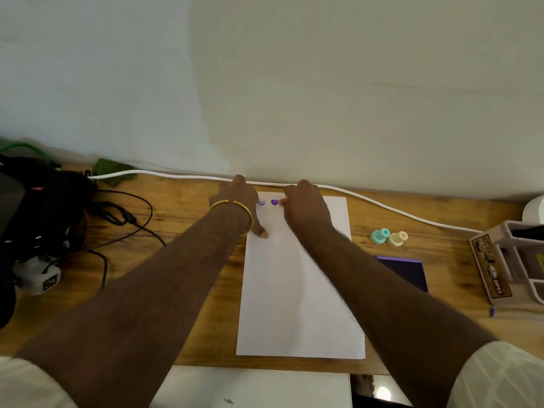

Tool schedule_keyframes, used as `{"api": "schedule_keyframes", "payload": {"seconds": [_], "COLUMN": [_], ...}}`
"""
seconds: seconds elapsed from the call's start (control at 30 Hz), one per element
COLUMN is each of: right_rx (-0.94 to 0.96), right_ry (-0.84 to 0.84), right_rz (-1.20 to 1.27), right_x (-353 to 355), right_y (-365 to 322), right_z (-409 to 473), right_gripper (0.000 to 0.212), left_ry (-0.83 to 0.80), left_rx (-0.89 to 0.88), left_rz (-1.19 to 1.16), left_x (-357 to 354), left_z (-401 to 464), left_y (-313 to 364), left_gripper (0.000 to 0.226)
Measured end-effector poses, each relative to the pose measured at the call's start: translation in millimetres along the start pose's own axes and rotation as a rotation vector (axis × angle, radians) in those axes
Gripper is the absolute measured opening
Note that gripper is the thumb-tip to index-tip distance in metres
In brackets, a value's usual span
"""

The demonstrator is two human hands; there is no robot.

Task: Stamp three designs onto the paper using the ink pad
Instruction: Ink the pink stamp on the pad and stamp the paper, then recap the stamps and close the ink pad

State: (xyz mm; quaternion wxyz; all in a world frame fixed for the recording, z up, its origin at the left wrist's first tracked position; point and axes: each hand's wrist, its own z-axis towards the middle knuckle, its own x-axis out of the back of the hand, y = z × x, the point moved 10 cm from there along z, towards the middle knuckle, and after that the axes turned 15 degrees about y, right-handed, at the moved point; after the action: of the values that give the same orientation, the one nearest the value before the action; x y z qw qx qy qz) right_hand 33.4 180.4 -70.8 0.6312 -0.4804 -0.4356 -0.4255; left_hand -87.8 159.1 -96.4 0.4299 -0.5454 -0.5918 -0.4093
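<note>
A white paper (pixel 297 290) lies lengthwise on the wooden table (pixel 188 231). Near its far edge are two purple prints, a round smiley (pixel 261 202) and a heart (pixel 274 202). My left hand (pixel 238 198), with a gold bangle at the wrist, rests flat on the paper's far left corner, fingers apart. My right hand (pixel 306 207) is curled just right of the heart, fingers closed on a small stamp whose pinkish tip (pixel 281 202) barely shows. A teal stamp (pixel 380 236) and a cream stamp (pixel 397 238) lie right of the paper. The purple ink pad (pixel 407 272) sits open behind my right forearm.
A white cable (pixel 382 205) runs along the wall behind the paper. Black cables (pixel 129 219), a dark bag (pixel 44 207) and a white charger (pixel 38 275) crowd the left side. A plastic desk organiser (pixel 506 260) stands at the right edge.
</note>
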Motion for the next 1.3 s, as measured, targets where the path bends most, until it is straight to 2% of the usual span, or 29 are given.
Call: {"api": "schedule_keyframes", "payload": {"seconds": [0.13, 0.37, 0.7, 1.0, 1.1, 1.17, 1.3], "right_rx": [-0.012, -0.177, -0.298, -0.721, -0.862, -0.963, -1.08], "right_ry": [0.004, 0.211, 0.143, 0.052, 0.033, 0.026, 0.045], "right_rz": [0.06, 0.406, 0.532, 1.135, 1.282, 1.367, 1.457], "right_x": [12, 67, 67, 78, 79, 78, 79], "right_y": [3, 32, 49, 88, 107, 119, 140], "right_z": [1, 11, -6, -52, -75, -90, -114], "right_gripper": [0.024, 0.023, 0.021, 0.005, 0.005, 0.015, 0.021], "left_ry": [-0.013, -0.005, 0.075, 0.065, 0.101, 0.175, 0.192], "left_rx": [0.004, 0.012, 0.018, 0.01, 0.009, -0.018, -0.162], "left_rz": [-0.012, -0.033, -0.092, -0.097, -0.13, -0.195, -0.396], "left_x": [3, 8, 9, 11, 20, 27, 28], "left_z": [-4, -6, -7, -10, -14, -21, -42], "left_y": [2, 2, 2, 6, 11, 24, 83], "left_gripper": [0.103, 0.1, 0.1, 0.095, 0.088, 0.084, 0.07]}}
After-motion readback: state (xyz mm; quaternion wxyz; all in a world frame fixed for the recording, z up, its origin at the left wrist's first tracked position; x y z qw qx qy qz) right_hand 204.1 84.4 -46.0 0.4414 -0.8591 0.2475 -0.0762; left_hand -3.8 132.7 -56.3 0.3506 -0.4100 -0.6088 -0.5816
